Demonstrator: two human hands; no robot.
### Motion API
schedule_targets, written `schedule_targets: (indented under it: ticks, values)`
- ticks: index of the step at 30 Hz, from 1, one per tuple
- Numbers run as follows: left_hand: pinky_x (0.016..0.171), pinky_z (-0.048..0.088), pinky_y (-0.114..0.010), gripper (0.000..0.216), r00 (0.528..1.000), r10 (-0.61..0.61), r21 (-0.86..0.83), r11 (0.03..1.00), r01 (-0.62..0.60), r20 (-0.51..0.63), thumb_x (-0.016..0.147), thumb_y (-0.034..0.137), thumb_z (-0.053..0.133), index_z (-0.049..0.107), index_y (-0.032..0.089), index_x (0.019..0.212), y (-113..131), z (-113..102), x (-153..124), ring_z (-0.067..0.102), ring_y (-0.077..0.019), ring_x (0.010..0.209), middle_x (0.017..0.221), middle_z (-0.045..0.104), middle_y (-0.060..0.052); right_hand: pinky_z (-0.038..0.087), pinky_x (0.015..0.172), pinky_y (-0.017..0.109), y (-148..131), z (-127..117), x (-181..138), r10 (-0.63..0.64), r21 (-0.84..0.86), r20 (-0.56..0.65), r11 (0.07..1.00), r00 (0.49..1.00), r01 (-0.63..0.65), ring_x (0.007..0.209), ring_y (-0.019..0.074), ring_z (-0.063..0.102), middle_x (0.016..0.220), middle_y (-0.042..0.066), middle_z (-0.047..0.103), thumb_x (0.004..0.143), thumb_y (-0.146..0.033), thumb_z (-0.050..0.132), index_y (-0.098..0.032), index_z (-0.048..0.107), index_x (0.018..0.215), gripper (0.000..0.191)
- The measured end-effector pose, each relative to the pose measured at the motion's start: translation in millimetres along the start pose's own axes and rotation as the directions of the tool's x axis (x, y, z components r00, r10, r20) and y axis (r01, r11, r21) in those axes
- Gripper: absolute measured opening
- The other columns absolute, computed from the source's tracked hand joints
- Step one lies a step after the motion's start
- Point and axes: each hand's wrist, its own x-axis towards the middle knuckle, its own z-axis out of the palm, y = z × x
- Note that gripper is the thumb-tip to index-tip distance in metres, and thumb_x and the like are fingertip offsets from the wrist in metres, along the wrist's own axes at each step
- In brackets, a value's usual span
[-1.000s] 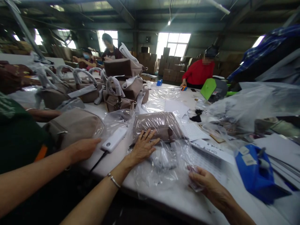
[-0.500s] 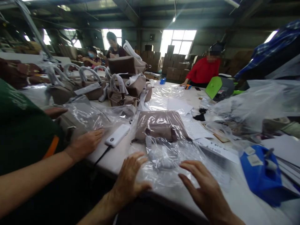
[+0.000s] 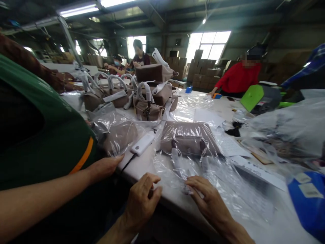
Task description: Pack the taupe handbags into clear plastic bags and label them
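Note:
A taupe handbag (image 3: 186, 144) lies flat on the table inside a clear plastic bag (image 3: 223, 183). Its wrapped handles point towards me under the film. My right hand (image 3: 209, 200) is at the near part of the plastic bag, fingers and thumb drawn together on the film by the handles. At the table's front edge, left of the plastic bag, my left hand (image 3: 143, 198) has curled fingers with the thumb close to them. Whether it pinches any film is hidden.
On my left, a co-worker's hand (image 3: 106, 167) touches another bagged handbag (image 3: 120, 135). A white device (image 3: 142, 144) with a black cable lies between. Handbags (image 3: 149, 91) are piled behind. A blue tape dispenser (image 3: 308, 200) stands right. A person in red (image 3: 237, 79) is across the table.
My view has swung left. My left hand's spread fingers have curled in. My right hand has come inward onto the film near the handles. The co-worker's bagged handbag has shifted.

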Motion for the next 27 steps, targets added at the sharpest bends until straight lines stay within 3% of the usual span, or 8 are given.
schedule_targets:
  ticks: [3,5,10,15,18,23,25,27]
  values:
    - [0.084,0.056,-0.041,0.042,0.998,0.05,0.068,0.996,-0.052,0.029,0.084,0.044,0.07,0.056,0.02,0.116,12,12,2,0.065,-0.0274,0.098,0.108,0.066,-0.01,0.054,0.08,0.034,-10,2,13,-0.012,-0.03,-0.085,0.999,0.996,0.009,0.088,0.0207,0.067,0.094,0.004,0.073,0.096,-0.022,0.052,-0.024,0.07,0.101,0.019]
    - [0.087,0.054,-0.046,0.053,0.997,0.071,0.102,0.992,-0.069,-0.024,0.082,0.05,0.072,0.053,0.019,0.12,18,23,10,0.063,-0.0309,0.104,0.113,0.064,-0.013,0.053,0.077,0.034,-17,2,21,-0.065,-0.063,-0.094,0.996,0.993,0.059,0.084,0.0208,0.067,0.091,0.005,0.072,0.095,-0.022,0.051,-0.023,0.071,0.099,0.02]
    - [0.086,0.053,-0.044,0.033,0.996,0.034,0.239,0.971,-0.013,-0.084,0.086,0.018,0.06,0.051,0.02,0.117,15,40,34,0.063,-0.0283,0.099,0.106,0.065,-0.009,0.054,0.08,0.032,-32,-13,30,-0.084,-0.042,-0.086,0.996,0.993,0.081,0.088,0.0199,0.068,0.095,0.006,0.073,0.099,-0.023,0.05,-0.022,0.071,0.101,0.021]
    - [0.074,0.054,-0.033,0.029,0.994,-0.1,0.328,0.941,0.083,0.034,0.085,0.002,0.041,0.056,0.021,0.101,-14,29,31,0.065,-0.0216,0.084,0.091,0.063,-0.004,0.055,0.08,0.029,-33,-24,26,-0.229,-0.102,-0.099,0.97,0.968,0.219,0.091,0.0177,0.068,0.102,0.006,0.073,0.098,-0.015,0.049,-0.022,0.068,0.111,0.024]
    - [0.073,0.054,-0.029,0.03,0.973,-0.224,0.322,0.926,0.198,0.048,0.084,0.002,0.036,0.056,0.021,0.094,-37,6,7,0.066,-0.0185,0.082,0.093,0.062,-0.004,0.053,0.086,0.034,-13,-20,11,-0.285,-0.271,-0.104,0.93,0.953,0.249,0.099,0.0209,0.068,0.109,0.006,0.073,0.096,-0.012,0.046,-0.023,0.067,0.116,0.031]
    - [0.074,0.055,-0.03,0.022,0.943,-0.328,0.251,0.91,0.329,-0.048,0.086,0.013,0.037,0.056,0.024,0.087,-63,-26,-31,0.067,-0.0181,0.078,0.087,0.064,-0.002,0.049,0.092,0.042,48,-22,-46,-0.164,-0.52,-0.145,0.852,0.976,0.065,0.108,0.0274,0.063,0.12,0.009,0.069,0.095,-0.02,0.046,-0.023,0.064,0.125,0.035]
    - [0.074,0.056,-0.031,0.02,0.931,-0.36,0.23,0.902,0.365,-0.065,0.089,0.023,0.041,0.059,0.024,0.098,-64,-28,-34,0.069,-0.0192,0.078,0.092,0.067,-0.003,0.05,0.088,0.04,65,-29,-72,-0.104,-0.543,-0.163,0.84,0.981,-0.002,0.102,0.0263,0.065,0.115,0.008,0.07,0.094,-0.022,0.047,-0.023,0.064,0.123,0.034]
    - [0.075,0.057,-0.032,0.031,0.92,-0.392,0.214,0.898,0.385,-0.012,0.091,0.029,0.044,0.058,0.025,0.118,-60,-24,-33,0.071,-0.0211,0.085,0.104,0.07,-0.005,0.051,0.085,0.039,76,-36,-94,-0.083,-0.563,-0.183,0.826,0.98,-0.035,0.097,0.0255,0.066,0.11,0.008,0.07,0.093,-0.023,0.048,-0.023,0.066,0.119,0.032]
